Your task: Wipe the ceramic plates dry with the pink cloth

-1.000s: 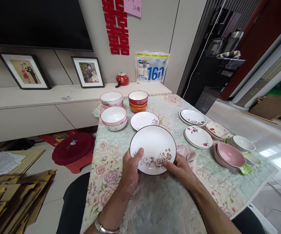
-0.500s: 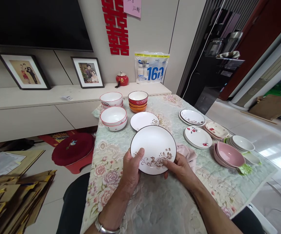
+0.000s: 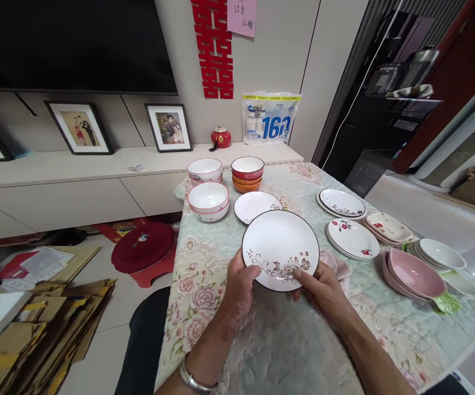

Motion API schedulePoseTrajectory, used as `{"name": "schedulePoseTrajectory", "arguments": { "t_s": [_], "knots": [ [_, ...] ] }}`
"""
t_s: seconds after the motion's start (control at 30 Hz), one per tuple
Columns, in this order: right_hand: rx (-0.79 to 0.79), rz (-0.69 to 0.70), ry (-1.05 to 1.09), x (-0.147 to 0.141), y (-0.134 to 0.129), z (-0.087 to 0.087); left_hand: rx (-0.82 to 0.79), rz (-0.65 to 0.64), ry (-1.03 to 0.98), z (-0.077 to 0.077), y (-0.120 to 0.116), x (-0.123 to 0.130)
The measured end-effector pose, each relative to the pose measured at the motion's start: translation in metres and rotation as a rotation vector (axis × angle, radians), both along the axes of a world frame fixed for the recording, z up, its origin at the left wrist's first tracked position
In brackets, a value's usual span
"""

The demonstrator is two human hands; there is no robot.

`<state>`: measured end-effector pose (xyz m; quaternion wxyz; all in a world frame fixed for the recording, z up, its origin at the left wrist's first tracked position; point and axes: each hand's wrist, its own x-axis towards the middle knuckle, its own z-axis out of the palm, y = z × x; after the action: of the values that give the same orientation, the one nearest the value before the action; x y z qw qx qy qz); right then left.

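Observation:
A white plate [image 3: 281, 241] with a dark rim and brown flower print is held tilted above the table by both hands. My left hand [image 3: 241, 282] grips its lower left edge, thumb on the face. On the lower right edge, my right hand [image 3: 317, 282] pinches it with the thumb over the flowers. Just behind lies a similar plate [image 3: 254, 206], partly covered by the held one. A pink cloth [image 3: 336, 269] rests on the table beyond my right hand.
Red-rimmed white bowls [image 3: 208, 200] and red and orange bowls [image 3: 247, 174] stand in stacks at the back left. To the right are flowered plates [image 3: 351, 238], pink bowls [image 3: 416, 273] and small white bowls [image 3: 441, 253]. A red stool [image 3: 142, 247] stands left of the table.
The view has swung left, so everything sits farther right. Both hands keep hold of the plate, and my left thumb has slid lower toward its edge.

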<state>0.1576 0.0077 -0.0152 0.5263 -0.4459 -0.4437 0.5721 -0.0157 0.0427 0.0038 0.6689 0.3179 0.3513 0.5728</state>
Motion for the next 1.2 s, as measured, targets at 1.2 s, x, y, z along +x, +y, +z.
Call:
{"name": "schedulePoseTrajectory", "arguments": {
  "t_s": [1.2],
  "knots": [
    [-0.096, -0.011, 0.040, -0.004, 0.001, 0.013, -0.061, 0.020, -0.001, -0.003, 0.001, 0.003]
  ]
}}
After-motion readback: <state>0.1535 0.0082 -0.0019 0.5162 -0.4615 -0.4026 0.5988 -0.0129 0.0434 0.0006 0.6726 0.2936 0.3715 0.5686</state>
